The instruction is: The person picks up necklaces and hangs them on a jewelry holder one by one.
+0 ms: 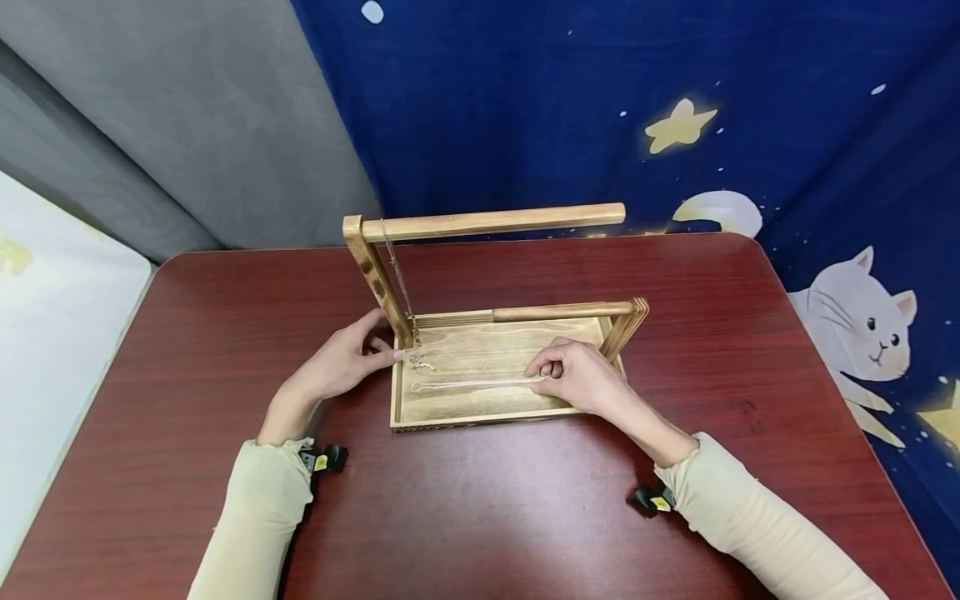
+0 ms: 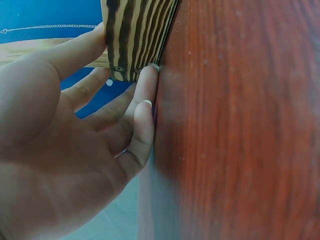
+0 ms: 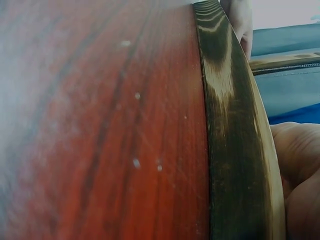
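Note:
A wooden jewelry stand has a shallow tray (image 1: pixel 465 407) at its base, an upright post and two horizontal bars. My left hand (image 1: pixel 341 362) holds the tray's left end beside the post; in the left wrist view its fingertips touch the striped wooden end (image 2: pixel 135 35). My right hand (image 1: pixel 581 375) is over the tray's right part, pinching one end of a thin silver necklace (image 1: pixel 468 384) stretched across the tray floor. Another chain (image 1: pixel 397 271) hangs from the upper bar's left end down into the tray. The right fingertips are hidden in the right wrist view.
The upper bar (image 1: pixel 495 221) stands high over the tray, its right end free. A lower bar (image 1: pixel 562 312) runs along the tray's back to a short support (image 1: pixel 624 329). All stands on a reddish-brown table (image 1: pixel 487 508) with curtains behind.

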The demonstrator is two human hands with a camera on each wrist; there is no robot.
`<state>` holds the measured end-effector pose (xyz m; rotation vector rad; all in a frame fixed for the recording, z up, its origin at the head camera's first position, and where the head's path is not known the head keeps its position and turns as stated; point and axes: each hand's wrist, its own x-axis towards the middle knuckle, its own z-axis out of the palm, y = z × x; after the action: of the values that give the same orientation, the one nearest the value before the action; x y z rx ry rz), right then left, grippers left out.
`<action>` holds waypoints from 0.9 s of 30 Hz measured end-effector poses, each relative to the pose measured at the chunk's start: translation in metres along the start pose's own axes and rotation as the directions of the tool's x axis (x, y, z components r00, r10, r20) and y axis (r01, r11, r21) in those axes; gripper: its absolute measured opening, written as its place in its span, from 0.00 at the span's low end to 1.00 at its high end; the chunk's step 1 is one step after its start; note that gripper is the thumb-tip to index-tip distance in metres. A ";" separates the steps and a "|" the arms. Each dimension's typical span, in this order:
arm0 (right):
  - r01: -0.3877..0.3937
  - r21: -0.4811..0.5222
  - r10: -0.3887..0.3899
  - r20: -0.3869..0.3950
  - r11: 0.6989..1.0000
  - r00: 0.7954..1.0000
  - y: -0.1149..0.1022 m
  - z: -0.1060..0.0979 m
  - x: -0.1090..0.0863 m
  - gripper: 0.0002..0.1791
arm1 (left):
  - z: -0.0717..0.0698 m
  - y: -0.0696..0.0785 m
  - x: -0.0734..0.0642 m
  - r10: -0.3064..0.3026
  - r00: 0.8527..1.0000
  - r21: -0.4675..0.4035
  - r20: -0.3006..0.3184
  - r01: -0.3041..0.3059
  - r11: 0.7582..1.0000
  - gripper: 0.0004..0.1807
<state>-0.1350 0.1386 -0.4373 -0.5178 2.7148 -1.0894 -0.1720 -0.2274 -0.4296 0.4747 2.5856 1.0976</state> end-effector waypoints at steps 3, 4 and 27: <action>-0.004 -0.007 0.004 0.005 1.000 1.000 -0.001 0.001 0.000 0.07 | 0.001 -0.002 0.000 0.009 1.000 -0.010 0.002 -0.009 1.000 0.29; -0.007 -0.008 0.007 0.004 1.000 1.000 -0.001 0.001 0.000 0.07 | 0.001 -0.002 0.000 0.013 1.000 -0.013 0.002 -0.013 1.000 0.29; 0.071 -0.080 -0.075 -0.048 0.994 0.996 0.000 0.002 0.000 0.07 | 0.001 0.001 0.000 0.016 1.000 -0.022 0.001 -0.016 1.000 0.31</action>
<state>-0.1344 0.1372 -0.4389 -0.6142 2.8127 -1.0307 -0.1719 -0.2261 -0.4297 0.4919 2.5703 1.1298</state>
